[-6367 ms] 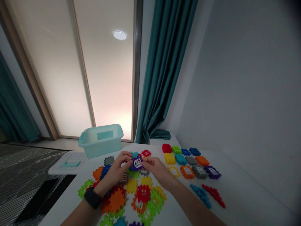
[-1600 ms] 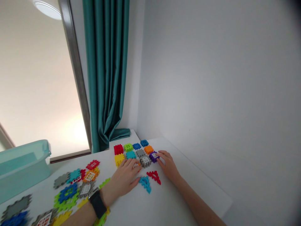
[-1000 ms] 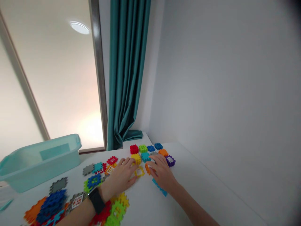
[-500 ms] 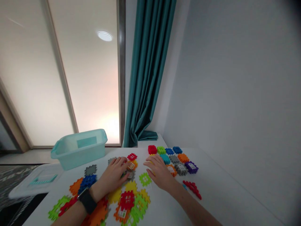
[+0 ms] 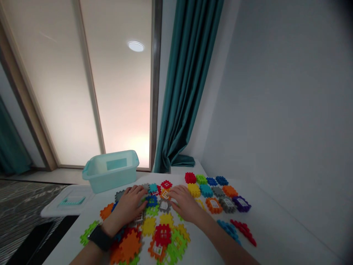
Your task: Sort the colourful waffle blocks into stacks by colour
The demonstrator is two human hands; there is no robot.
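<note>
My left hand (image 5: pixel 131 204) is low over the loose pieces on the left, palm down with its fingers apart. Just beyond its fingertips lie a blue notched plastic building piece (image 5: pixel 151 201) and a teal one (image 5: pixel 153 188). My right hand (image 5: pixel 184 201) reaches in from the right, fingers also apart. Its fingertips are at the edge of an orange window piece (image 5: pixel 164 194), and a grey piece (image 5: pixel 164 206) lies beside its thumb. Whether those fingertips touch the orange piece, I cannot tell. Both palms hide what lies under them.
Sorted stacks, among them a yellow stack (image 5: pixel 193 190) and a purple stack (image 5: pixel 241 204), stand at the right. Red strips (image 5: pixel 243 232) lie nearer. A red window piece (image 5: pixel 162 235) tops the front pile. A teal bin (image 5: pixel 113 177) and its lid (image 5: pixel 68 200) are at back left.
The view has turned left. My left hand has drawn back leftward, uncovering blue and teal pieces. My right hand has moved from the yellow stack to the orange window piece.
</note>
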